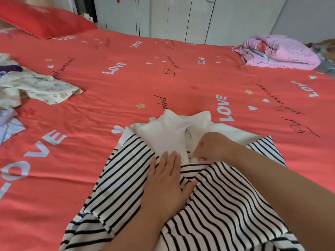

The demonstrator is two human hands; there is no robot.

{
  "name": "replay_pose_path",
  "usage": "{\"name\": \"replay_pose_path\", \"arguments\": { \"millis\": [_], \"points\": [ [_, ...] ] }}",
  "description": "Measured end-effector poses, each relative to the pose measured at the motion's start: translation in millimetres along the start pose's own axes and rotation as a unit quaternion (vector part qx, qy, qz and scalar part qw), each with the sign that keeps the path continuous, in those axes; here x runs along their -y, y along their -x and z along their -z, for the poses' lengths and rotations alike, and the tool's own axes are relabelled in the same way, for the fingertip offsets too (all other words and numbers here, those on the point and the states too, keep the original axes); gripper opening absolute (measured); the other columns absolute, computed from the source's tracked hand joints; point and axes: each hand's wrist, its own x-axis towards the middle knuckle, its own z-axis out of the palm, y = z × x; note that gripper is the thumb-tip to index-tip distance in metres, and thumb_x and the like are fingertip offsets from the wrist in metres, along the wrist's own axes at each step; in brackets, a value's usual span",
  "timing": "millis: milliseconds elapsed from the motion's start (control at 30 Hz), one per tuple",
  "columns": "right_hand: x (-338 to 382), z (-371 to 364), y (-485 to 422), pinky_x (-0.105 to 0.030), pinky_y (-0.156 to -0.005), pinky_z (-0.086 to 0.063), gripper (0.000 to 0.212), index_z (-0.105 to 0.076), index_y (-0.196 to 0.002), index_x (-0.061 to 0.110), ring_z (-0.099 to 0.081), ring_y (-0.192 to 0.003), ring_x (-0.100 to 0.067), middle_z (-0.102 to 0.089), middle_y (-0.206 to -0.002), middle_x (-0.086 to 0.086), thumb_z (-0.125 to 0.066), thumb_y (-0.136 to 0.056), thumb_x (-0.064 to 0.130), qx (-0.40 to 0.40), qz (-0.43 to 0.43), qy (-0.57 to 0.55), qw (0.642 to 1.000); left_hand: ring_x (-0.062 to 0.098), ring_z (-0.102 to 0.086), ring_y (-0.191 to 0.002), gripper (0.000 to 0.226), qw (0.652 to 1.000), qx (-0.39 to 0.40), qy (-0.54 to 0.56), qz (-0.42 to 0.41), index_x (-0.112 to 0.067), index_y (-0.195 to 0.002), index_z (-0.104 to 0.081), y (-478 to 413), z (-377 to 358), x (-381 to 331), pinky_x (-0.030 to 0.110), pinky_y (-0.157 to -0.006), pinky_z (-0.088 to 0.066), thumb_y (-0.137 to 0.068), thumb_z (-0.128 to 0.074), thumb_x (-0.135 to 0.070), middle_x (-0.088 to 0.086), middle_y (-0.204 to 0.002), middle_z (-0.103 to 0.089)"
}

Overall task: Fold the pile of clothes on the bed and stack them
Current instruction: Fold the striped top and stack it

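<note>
The big red bed (145, 78) fills most of the view. The striped top (126, 169) lies spread out at the near edge, with its white collar (172, 127) pointing far. It lies flat there so it can be folded. The bed is bare red sheet all around the top, so there is room to fold the sides in.

A pink quilt (279, 51) sits far right. The pile of clothes (36, 86) waits at the left edge, well apart from the top.

The left hand (166, 182) lies flat with straight fingers, pressing the top to keep it still. The right hand (212, 147) is curled and seems to pinch the little zipper (189, 157), maybe to close it, but its fingertips are partly hidden.
</note>
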Motion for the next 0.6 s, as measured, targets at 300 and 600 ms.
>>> {"name": "replay_pose_path", "arguments": {
  "millis": [300, 600],
  "points": [
    [16, 15, -60, -0.014, -0.037, -0.041, 0.026, -0.051, -0.065, 0.001, -0.048, -0.038, -0.011, -0.053, -0.045, -0.009, -0.043, -0.087, -0.009, -0.083, -0.086, -0.631, 0.767, 0.022, -0.047, -0.128, 0.077, 1.0, 0.008, -0.003, 0.01, -0.007, -0.132, -0.05, 0, -8, 0, 0.041, -0.105, -0.018, -0.092, -0.013, -0.062, 0.006, -0.138, -0.05],
    [-57, 32, -65, -0.032, -0.091, -0.041, 0.035, -0.052, -0.124, 0.011, -0.053, -0.113, -0.027, -0.058, -0.121, -0.008, -0.051, -0.089, 0.008, -0.276, -0.01, -0.064, 0.959, 0.025, -0.061, -0.108, 0.053, 0.994, -0.089, 0.039, -0.045, -0.015, -0.11, -0.066, -24, 8, 14, 0.039, -0.097, -0.033, -0.091, -0.031, -0.049, 0.004, -0.116, -0.065]
  ]
}}
